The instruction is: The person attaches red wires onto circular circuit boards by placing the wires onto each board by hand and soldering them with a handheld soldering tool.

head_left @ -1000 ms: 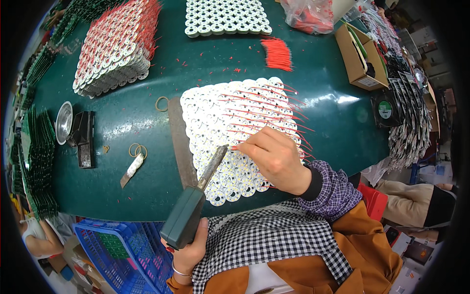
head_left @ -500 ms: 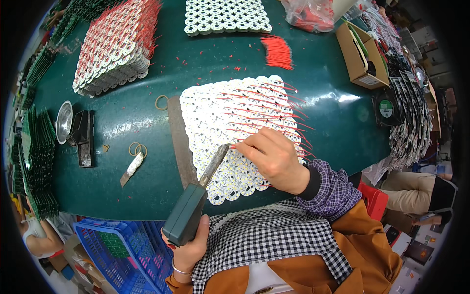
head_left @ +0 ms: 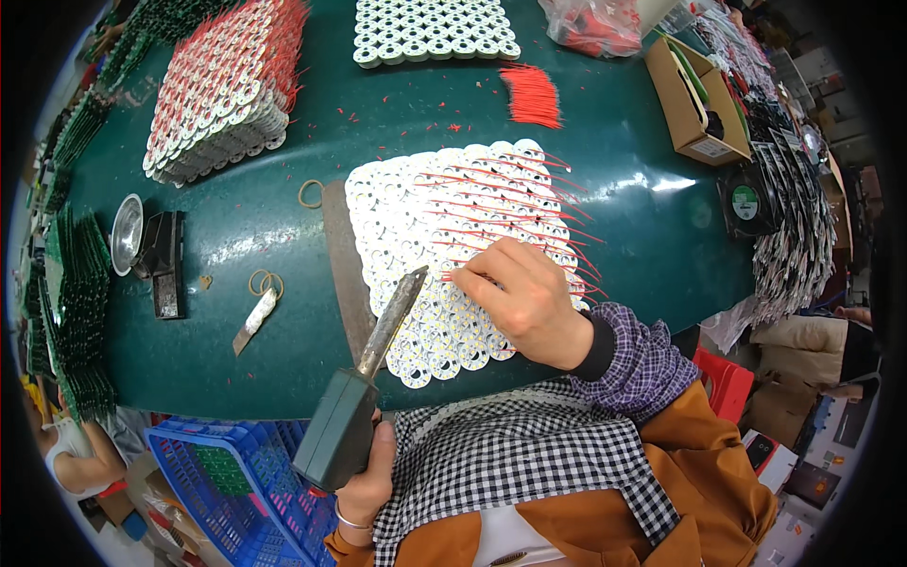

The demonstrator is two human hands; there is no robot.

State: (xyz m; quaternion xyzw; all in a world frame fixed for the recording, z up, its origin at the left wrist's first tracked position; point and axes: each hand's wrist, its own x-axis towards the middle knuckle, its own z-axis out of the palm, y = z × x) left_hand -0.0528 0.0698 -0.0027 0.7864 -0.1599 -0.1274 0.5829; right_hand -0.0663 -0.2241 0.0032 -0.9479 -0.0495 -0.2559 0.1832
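My left hand is wrapped round the dark green handle of a soldering gun. Its metal tip points up and right, a little above a panel of round white circuit boards lying on the table. With thumb and forefinger pinched over the panel's middle, my right hand holds a thin red wire, mostly hidden by the fingers. Several red wires lie in rows across the panel's upper right, their ends sticking out past its right edge.
A brown flat bar lies along the panel's left edge. Further off are a bundle of red wires, stacked wired panels, bare panels and a cardboard box. Leftward lie a knife blade, rubber bands and a metal dish.
The soldering gun has moved down and left, its tip drawing away from my right fingers. My right hand stays nearly in place, still pinched.
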